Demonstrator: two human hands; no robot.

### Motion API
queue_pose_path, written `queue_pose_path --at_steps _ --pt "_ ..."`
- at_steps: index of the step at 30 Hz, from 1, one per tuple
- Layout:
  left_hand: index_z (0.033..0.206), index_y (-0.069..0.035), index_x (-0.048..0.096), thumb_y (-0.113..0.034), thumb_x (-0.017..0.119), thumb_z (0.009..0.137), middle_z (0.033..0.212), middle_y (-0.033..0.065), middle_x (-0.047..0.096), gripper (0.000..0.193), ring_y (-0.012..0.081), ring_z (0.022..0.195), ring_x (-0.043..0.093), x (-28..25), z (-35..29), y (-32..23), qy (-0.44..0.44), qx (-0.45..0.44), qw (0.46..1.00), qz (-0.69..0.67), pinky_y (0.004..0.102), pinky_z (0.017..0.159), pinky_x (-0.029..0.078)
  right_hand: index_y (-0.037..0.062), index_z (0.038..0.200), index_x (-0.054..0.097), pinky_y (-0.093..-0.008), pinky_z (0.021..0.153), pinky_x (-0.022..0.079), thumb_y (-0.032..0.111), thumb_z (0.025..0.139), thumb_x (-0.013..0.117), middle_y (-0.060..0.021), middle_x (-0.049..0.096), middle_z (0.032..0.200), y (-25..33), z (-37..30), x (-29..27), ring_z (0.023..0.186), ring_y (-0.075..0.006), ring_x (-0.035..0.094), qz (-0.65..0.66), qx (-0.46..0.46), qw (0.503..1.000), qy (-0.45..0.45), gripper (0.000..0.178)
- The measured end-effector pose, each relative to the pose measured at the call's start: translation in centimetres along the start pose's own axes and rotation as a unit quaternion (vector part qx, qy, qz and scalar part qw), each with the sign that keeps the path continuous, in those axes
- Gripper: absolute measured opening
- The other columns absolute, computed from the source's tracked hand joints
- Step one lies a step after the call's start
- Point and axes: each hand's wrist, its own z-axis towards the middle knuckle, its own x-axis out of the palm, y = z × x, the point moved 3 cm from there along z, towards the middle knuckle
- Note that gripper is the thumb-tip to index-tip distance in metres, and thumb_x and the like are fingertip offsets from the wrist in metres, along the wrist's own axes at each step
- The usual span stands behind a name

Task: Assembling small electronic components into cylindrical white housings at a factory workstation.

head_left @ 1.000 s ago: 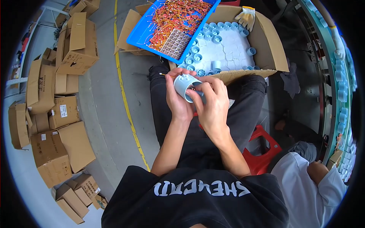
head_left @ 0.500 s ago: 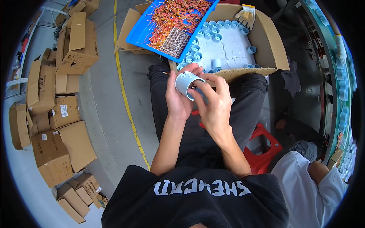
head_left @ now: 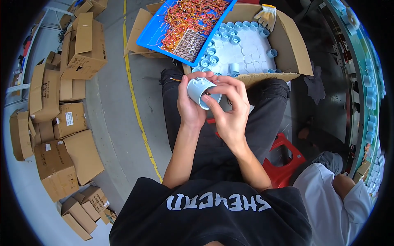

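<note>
Above my lap, my left hand (head_left: 191, 102) is wrapped round a pale blue plastic cup-shaped housing (head_left: 198, 89), its open end tilted toward the right. My right hand (head_left: 231, 107) reaches into that open end with thumb and fingers pinched. A small dark part (head_left: 206, 94) shows at those fingertips inside the housing; its kind is too small to make out. A short wire end with a light tip (head_left: 175, 79) sticks out to the left of my left hand.
Ahead, a blue tray (head_left: 144, 40) of wired red parts and a block of round metal parts rests on an open carton (head_left: 293, 45) holding several pale blue housings and a glove (head_left: 266, 17). Cartons (head_left: 84, 158) line the left. A co-worker's white sleeve (head_left: 324, 205) is at right, near a red stool (head_left: 283, 166).
The housing and both hands have shifted slightly left. My right fingers have changed their angle inside the opening, and the wire end at the left shows more clearly.
</note>
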Motion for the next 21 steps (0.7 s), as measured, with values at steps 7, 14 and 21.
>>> queue_pose_path --at_steps 7,14,21 --pt "0.103 0.000 0.062 -0.036 0.032 0.100 0.102 0.0184 0.066 0.046 0.0287 0.098 0.063 0.2 0.0 -0.7 0.045 -0.007 0.999 -0.026 0.0405 0.090 0.049 -0.0028 0.134 0.037 -0.0331 0.097 0.044 0.003 0.076 0.077 -0.0148 0.054 0.118 -1.8 -0.3 0.6 0.110 -0.0201 0.057 0.244 0.222 0.943 0.053 0.070" --pt "0.102 0.003 0.063 -0.035 0.034 0.099 0.099 0.0194 0.068 0.048 0.0273 0.088 0.066 0.5 -0.2 -1.2 0.016 -0.010 0.996 0.092 0.0381 0.084 0.052 -0.0030 0.132 0.041 -0.0337 0.095 0.046 0.001 0.078 0.073 -0.0185 0.058 0.119 -1.9 -0.7 1.3 0.112 -0.0238 0.058 0.231 0.107 0.963 0.087 0.063" --pt "0.106 0.006 0.062 -0.035 0.031 0.100 0.101 0.0191 0.067 0.051 0.0251 0.090 0.066 -0.2 -0.1 -0.8 -0.004 -0.008 0.991 0.134 0.0366 0.084 0.052 -0.0026 0.133 0.040 -0.0334 0.094 0.046 0.004 0.082 0.069 -0.0174 0.060 0.116 -3.0 -0.9 1.9 0.111 -0.0231 0.059 0.222 0.118 0.964 0.092 0.059"
